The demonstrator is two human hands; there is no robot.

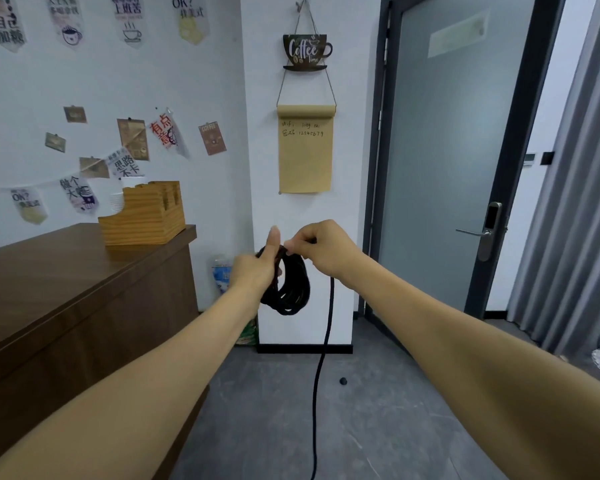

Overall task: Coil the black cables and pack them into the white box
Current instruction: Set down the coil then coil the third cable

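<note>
Hanging in mid-air before a white wall pillar (305, 216), the black cable coil (290, 287) is held at about chest height between both hands. Its loops form an oval whose long axis runs near vertical, top at the hands, bottom loops sagging free. One loose cable tail (321, 372) leaves the coil on its right side and drops almost straight down, curving slightly left toward the grey floor (378, 427) and out of the bottom edge of view.

Left hand (257, 271): fingers curled round the left side of the coil, thumb raised upright above it; it grips the bundle. Right hand (321, 247): fingers curled, pinching the cable at the top of the coil, touching the left thumb area.

Legible writing: a cup-shaped hanging sign (307, 50) on the pillar reads "Coffee Time". Beneath it a brown paper roll (305, 150) bears handwriting; "12345679" can be read, the rest only in part. Paper pennants (132, 19) on the left wall carry Chinese characters and "OK?"; smaller cards are too blurred to read.

To the left stands a brown wooden tabletop (66, 271) carrying a light wooden holder (142, 216) with white paper cups (118, 199) beside it. To the right, a grey frosted door (447, 150) with a metal lever handle (478, 232). A small dark object (343, 381) lies on the floor near the tail.
</note>
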